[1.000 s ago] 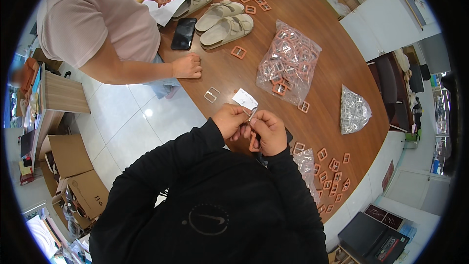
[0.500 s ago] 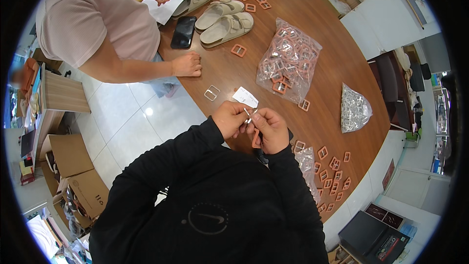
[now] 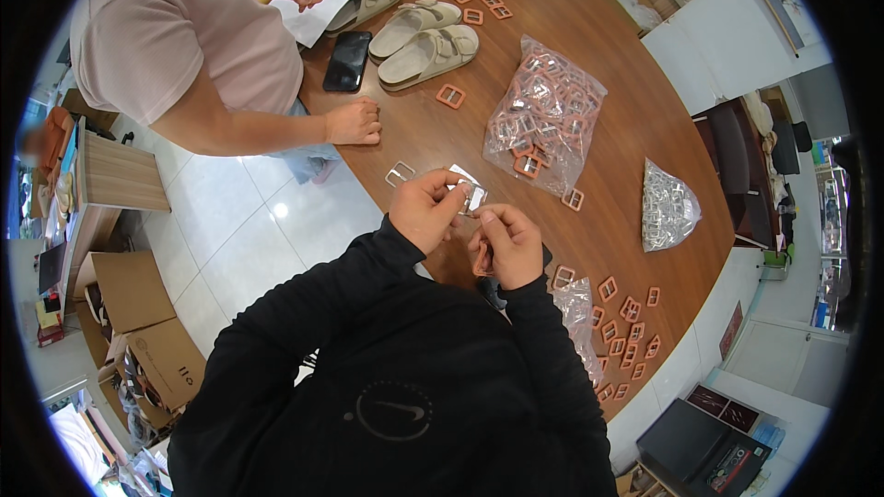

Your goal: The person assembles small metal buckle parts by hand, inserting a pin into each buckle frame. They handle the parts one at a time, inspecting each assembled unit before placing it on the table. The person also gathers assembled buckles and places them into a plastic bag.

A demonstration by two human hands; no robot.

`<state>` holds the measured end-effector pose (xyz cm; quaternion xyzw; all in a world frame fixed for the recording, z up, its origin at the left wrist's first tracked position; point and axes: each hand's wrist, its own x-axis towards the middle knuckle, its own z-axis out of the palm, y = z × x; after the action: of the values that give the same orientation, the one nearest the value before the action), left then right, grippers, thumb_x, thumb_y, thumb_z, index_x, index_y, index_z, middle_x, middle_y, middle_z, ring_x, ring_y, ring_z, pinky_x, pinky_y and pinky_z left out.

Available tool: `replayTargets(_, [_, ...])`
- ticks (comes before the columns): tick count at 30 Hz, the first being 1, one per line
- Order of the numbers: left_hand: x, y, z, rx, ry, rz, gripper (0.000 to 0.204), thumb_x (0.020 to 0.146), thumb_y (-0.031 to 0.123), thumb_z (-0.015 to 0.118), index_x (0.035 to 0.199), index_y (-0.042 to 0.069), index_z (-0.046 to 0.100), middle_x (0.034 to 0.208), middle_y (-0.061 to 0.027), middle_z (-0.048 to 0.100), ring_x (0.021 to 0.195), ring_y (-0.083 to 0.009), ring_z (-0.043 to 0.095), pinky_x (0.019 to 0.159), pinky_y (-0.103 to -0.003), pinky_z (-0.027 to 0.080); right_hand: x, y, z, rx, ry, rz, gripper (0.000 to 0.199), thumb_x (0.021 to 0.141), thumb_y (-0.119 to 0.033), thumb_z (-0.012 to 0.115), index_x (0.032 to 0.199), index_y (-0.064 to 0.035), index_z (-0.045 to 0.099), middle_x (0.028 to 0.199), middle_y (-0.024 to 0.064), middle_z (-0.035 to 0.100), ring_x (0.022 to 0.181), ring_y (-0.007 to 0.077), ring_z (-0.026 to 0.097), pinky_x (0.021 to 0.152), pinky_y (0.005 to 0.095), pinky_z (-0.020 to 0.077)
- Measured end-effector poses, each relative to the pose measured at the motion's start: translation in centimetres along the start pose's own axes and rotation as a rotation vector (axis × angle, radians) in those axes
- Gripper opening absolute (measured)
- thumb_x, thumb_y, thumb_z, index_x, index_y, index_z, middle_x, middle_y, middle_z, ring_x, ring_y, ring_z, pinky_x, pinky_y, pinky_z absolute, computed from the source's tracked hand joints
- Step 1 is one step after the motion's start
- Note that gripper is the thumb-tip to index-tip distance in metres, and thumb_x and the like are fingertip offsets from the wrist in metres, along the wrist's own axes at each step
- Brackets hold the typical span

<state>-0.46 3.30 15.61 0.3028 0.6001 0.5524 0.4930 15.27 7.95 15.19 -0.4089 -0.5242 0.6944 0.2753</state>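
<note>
Counter: a curved-edged brown wooden counter (image 3: 628,152) runs in front of the person, bearing the goods, probably for easy reach.
Large bag: a clear plastic bag of orange square-framed buckles (image 3: 552,97) lies beyond the hands, seemingly keeping the bulk together.
Sandals: beige two-strap sandals (image 3: 433,57) sit side by side near the far left edge, perhaps for reference.
Small bag: a clear plastic bag of silver metal buckles (image 3: 668,207) rests farther right, apart from the orange ones, likely for sorting.
Left grip: the left hand (image 3: 426,210) pinches a thin silver metal buckle (image 3: 472,198) above the counter, presumably to steady it.
Right grip: the right hand (image 3: 509,247) has thumb and forefinger closed at the silver buckle's lower end; its curled fingers clasp an orange square buckle (image 3: 482,260), apparently leaving the fingertips free.
</note>
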Motion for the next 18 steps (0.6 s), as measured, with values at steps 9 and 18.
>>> replayTargets(9, [-0.2, -2.2, 0.1, -0.083, -0.030, -0.061, 0.020, 0.097, 0.017, 0.057, 0.105, 0.000, 0.063, 0.073, -0.0042, 0.065, 0.057, -0.0078, 0.059, 0.045, -0.022, 0.046, 0.1, 0.6, -1.1, -0.088, 0.041, -0.013, 0.014, 0.095, -0.012, 0.057, 0.088, 0.0000, 0.056, 0.064, 0.0051, 0.059, 0.045, 0.0083, 0.050, 0.041, 0.0228, 0.0383])
replayTargets(18, [-2.9, 0.6, -2.1, 0.392, -0.256, 0.702, 0.020, 0.097, 0.013, 0.054, 0.099, -0.005, 0.063, 0.091, -0.0126, 0.063, 0.076, -0.0207, 0.062, 0.068, -0.030, 0.050, 0.3, 1.3, 0.6, -0.561, 0.113, -0.187, 0.018, 0.090, -0.010, 0.057, 0.075, -0.0008, 0.062, 0.057, 0.0055, 0.058, 0.052, 0.0162, 0.059, 0.049, 0.0325, 0.0457])
